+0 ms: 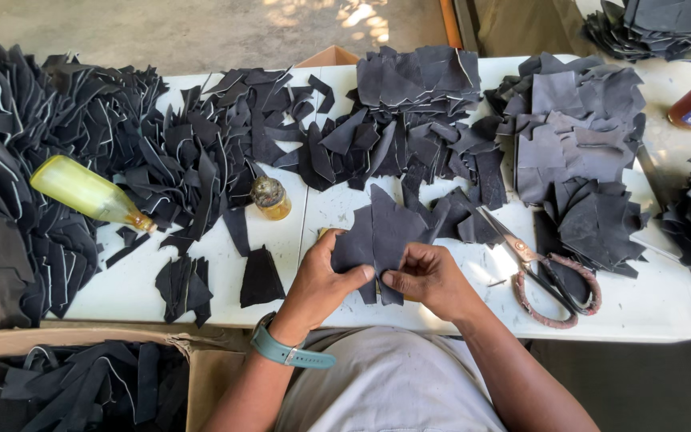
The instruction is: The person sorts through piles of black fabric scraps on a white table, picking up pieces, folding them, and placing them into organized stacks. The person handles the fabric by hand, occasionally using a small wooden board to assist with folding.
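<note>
Both hands, the left hand [319,282] and right hand [429,276], pinch a dark cloth piece [379,236] over the white worktop [649,308], near big scissors [549,272]

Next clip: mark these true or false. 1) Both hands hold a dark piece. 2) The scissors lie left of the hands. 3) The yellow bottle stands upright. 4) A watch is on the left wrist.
1) True: left hand and right hand pinch the dark piece.
2) False: the scissors lie to the right.
3) False: the yellow bottle lies on its side.
4) True: the teal watch is there.
</note>
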